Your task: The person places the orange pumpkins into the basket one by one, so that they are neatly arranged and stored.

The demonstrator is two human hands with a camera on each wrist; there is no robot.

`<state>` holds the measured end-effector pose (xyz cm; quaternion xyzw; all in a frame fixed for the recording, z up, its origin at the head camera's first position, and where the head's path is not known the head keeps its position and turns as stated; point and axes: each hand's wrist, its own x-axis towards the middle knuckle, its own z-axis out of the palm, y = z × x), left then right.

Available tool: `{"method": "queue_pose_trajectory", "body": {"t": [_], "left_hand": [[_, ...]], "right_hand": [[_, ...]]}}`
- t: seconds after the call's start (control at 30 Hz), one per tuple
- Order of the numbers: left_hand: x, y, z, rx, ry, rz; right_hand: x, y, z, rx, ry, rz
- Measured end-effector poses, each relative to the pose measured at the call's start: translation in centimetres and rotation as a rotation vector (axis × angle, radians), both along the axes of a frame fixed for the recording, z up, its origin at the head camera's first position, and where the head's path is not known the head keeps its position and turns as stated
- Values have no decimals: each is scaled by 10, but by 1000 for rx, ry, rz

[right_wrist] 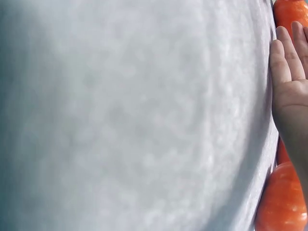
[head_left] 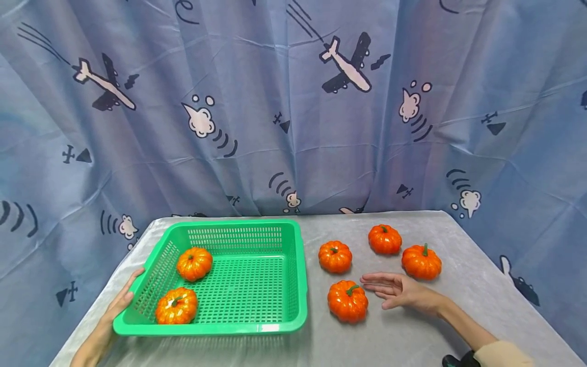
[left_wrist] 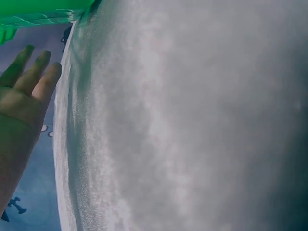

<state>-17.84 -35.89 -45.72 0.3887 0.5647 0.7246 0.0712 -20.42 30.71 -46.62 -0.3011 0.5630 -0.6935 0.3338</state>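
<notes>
A blue airplane-print curtain hangs behind a table covered in pale gray. On the table's left half sits a green perforated plastic basket; light, steady contact would likely hold it in place better than a hard squeeze. The right hand, well apart from the basket, would probably do best to come over the nearest pumpkin from above and close round its ribbed sides, leaving the stem alone. That hand is spread wide and holds nothing, fingers extended leftward, thumb apart below them. The left hand lies along the basket's left side, fingers fairly straight; whether it pinches the rim cannot be told. The nearest pumpkin sits just beside the right fingertips, three more pumpkins lie farther back on the table, and two glossy orange pumpkins rest inside the basket near its left wall.
</notes>
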Motion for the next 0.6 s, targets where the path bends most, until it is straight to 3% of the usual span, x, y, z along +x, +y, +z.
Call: {"method": "queue_pose_trajectory", "body": {"t": [0.2,0.47,0.6], "left_hand": [[1,0,-2,-18,-2,53],[-2,0,-3,-20,9,71],[3,0,-3,-47,-18,134]], "right_hand": [[-1,-6,-2,30,-11,-20],[-4,-15,-4,25,7,2],[-5,-20,-6,48,40,-9]]}}
